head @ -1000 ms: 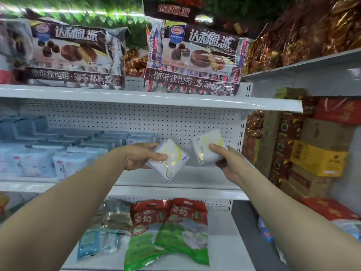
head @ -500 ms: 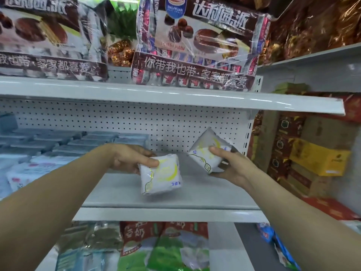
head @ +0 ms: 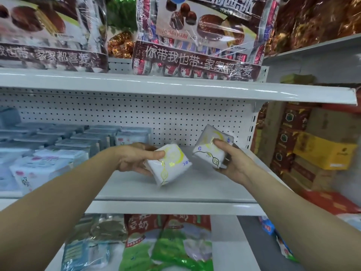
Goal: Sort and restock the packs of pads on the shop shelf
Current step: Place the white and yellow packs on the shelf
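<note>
White metal shelf (head: 175, 190), pegboard (head: 136, 118) behind; left hand (head: 134, 159) clamps the left pack (head: 170, 165) beyond its fingertips; right hand (head: 232, 159) pinches the right pack (head: 209, 145) under its thumb; both tilted corner-down, long axis unclear.

- Middle shelf (head: 175, 192), white metal, in front of me; a pegboard back wall (head: 136, 118) stands at its far side.
- On its left half: packs of pads (head: 58, 145), pale blue and white, in rows running from the near edge to the far wall.
- Upper shelf (head: 175, 89), above my eye line: two large chocolate-pie bags, left (head: 48, 32) and right (head: 199, 36), with gold-wrapped sweets (head: 119, 44) between them, farther back.
- Lower shelf (head: 222, 231): green-and-red pouches (head: 168, 247) in the middle and blue-tinted packets (head: 88, 249) just to their left.
</note>
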